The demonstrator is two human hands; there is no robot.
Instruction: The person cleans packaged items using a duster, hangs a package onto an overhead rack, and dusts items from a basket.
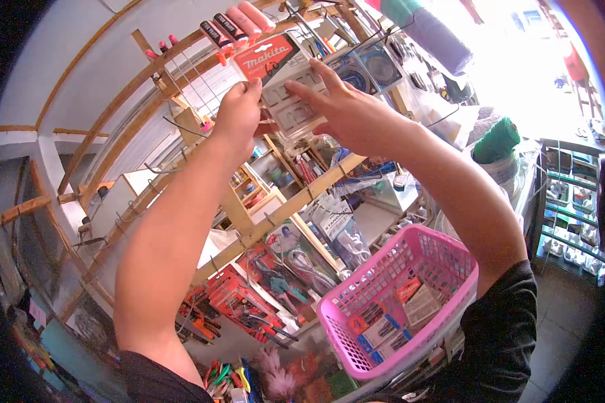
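Both of my hands are raised at a hanging display, on a Makita blister pack (270, 59) with a red card top and a clear plastic lower part. My left hand (238, 111) pinches its left edge, thumb near the card. Across the front and right side of the pack lies my right hand (346, 111), its fingers extended and apart over the plastic. Small pieces sit in the pack's compartments; their kind is not clear. Other clear packs with round dark items (381, 67) hang just right of it. Whether a hook bears the pack is hidden.
Below my right arm stands a pink plastic basket (366, 279) with several packaged items inside. Wooden rails (249, 235) with wire hooks cross the front. Red-handled tools (242, 309) hang lower left. A green twine spool (497, 141) is at the right.
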